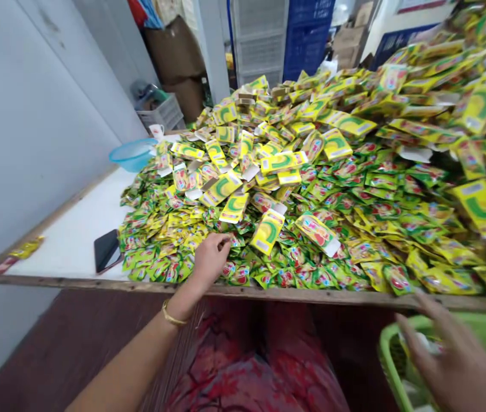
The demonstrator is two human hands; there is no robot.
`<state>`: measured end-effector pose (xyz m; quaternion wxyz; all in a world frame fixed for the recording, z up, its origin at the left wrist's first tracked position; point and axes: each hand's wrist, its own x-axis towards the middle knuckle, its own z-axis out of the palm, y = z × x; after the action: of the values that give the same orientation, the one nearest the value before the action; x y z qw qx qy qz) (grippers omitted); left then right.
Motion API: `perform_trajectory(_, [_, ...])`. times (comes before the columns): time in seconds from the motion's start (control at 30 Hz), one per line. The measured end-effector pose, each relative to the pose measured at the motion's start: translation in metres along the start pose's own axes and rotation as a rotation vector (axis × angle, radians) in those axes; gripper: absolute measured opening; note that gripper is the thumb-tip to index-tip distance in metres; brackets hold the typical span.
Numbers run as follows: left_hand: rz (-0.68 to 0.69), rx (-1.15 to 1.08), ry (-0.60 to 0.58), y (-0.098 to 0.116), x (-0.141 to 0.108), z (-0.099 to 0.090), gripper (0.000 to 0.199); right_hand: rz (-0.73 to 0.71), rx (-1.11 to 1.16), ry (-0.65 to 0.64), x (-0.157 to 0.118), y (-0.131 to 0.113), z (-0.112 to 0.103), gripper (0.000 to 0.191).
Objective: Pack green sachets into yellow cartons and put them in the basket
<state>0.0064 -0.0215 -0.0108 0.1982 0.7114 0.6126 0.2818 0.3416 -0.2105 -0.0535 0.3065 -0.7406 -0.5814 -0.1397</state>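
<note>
My left hand [212,256], with a gold bangle on the wrist, rests over a heap of small green and red sachets [288,276] near the table's front edge. Its fingers are curled together; what they hold, if anything, is hidden. Just right of it lies a yellow carton [267,231] with a green curve printed on it, among the sachets. My right hand [451,352], slightly blurred, is over a light green basket [391,357] at the lower right. Its fingers are stretched out and apart. White items show inside the basket, too unclear to name.
Many yellow cartons [337,143] pile up at the back and high on the right. A dark phone [107,252] and a blue basin [134,153] are on the white tabletop [69,243] at left. A wooden strip [307,294] edges the table; blue crates [307,40] stand behind.
</note>
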Motion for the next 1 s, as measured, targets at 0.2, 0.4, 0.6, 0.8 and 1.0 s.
perform_trajectory(0.2, [0.191, 0.111, -0.04, 0.022, -0.008, 0.035, 0.023, -0.248, 0.196, -0.117, 0.064, -0.138, 0.071, 0.05])
perform_trajectory(0.4, [0.359, 0.039, 0.036, 0.033, -0.036, 0.051, 0.038, -0.031, 0.057, -0.272, 0.108, -0.173, 0.107, 0.064])
perform_trajectory(0.6, [0.169, 0.338, 0.237, -0.041, -0.023, -0.002, 0.036, -0.058, 0.188, -0.258, 0.109, -0.175, 0.107, 0.057])
perform_trajectory(0.8, [0.15, 0.514, 0.133, -0.085, 0.0, -0.029, 0.025, 0.388, 0.862, -0.322, 0.117, -0.169, 0.097, 0.062])
perform_trajectory(1.0, [0.133, 0.381, 0.358, -0.079, -0.005, -0.047, 0.024, 0.788, 1.417, -0.402, 0.097, -0.147, 0.07, 0.045])
